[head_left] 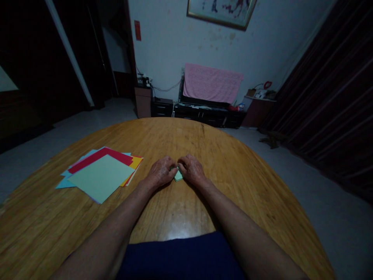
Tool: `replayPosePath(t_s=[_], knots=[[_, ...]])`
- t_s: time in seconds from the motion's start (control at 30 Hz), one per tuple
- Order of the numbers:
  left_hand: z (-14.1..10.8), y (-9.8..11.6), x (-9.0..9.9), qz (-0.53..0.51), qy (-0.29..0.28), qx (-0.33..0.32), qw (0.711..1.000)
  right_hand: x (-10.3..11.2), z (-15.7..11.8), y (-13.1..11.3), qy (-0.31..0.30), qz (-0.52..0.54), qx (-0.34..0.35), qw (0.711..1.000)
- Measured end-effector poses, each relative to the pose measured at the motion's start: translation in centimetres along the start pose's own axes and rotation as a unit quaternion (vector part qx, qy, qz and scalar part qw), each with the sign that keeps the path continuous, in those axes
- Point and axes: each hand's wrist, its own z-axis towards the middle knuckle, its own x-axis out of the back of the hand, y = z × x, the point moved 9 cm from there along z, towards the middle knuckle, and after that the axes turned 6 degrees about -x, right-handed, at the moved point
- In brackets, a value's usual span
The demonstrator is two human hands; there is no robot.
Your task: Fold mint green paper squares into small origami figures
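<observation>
A small piece of folded light green paper (pixel 178 176) lies on the wooden table in front of me, mostly covered by my fingers. My left hand (pixel 162 170) grips its left side, fingers curled and thumb pressed toward the paper. From the other side my right hand (pixel 192 169) holds it in the same way, its thumb close to the left one. Only the near corner of the paper shows between the hands. To the left, a fanned stack of coloured paper sheets has a light green sheet (pixel 101 179) on top.
The round wooden table (pixel 233 186) fills the foreground. In the stack, a red sheet (pixel 96 157) and a yellow sheet (pixel 136 162) stick out. Beyond the table stands a low black cabinet (pixel 201 112), with a pink cloth (pixel 212 83) draped over a screen-like object above it.
</observation>
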Motion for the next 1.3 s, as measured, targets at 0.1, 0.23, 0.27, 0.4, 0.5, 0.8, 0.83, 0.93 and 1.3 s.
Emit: replayPosePath(t_s=[0.1,0.23,0.27,0.4,0.5,0.8,0.83,0.93,1.3], knots=[[-0.1,0.4,0.0,-0.004,0.000,-0.030,1.000,0.1,-0.1,0.0,0.008,0.002,0.005,1.000],[-0.2,1.0,-0.1,-0.015,-0.005,-0.067,0.998,0.1,-0.2,0.0,0.013,0.006,0.005,1.000],[-0.3,1.1,-0.1,-0.018,-0.007,-0.073,0.997,0.2,-0.2,-0.1,0.014,0.006,0.005,1.000],[-0.4,1.4,-0.2,-0.039,-0.024,-0.082,0.996,0.2,-0.3,-0.2,0.015,0.004,0.000,1.000],[-0.5,1.4,-0.1,-0.053,-0.025,-0.081,0.995,0.2,-0.2,-0.2,0.010,0.011,-0.004,1.000],[-1.3,1.3,-0.3,0.006,-0.039,-0.049,0.998,-0.8,0.5,-1.0,-0.018,0.017,0.004,1.000],[-1.6,1.1,-0.1,0.018,-0.037,-0.038,0.998,-1.0,0.7,-1.4,-0.021,0.017,0.003,1.000],[-2.6,0.0,0.6,0.044,-0.027,0.014,0.999,-1.6,1.2,-2.5,-0.027,0.034,0.001,0.999],[-3.1,-0.7,0.9,0.038,-0.025,0.019,0.999,0.1,-0.9,-2.7,0.012,0.121,0.046,0.992]])
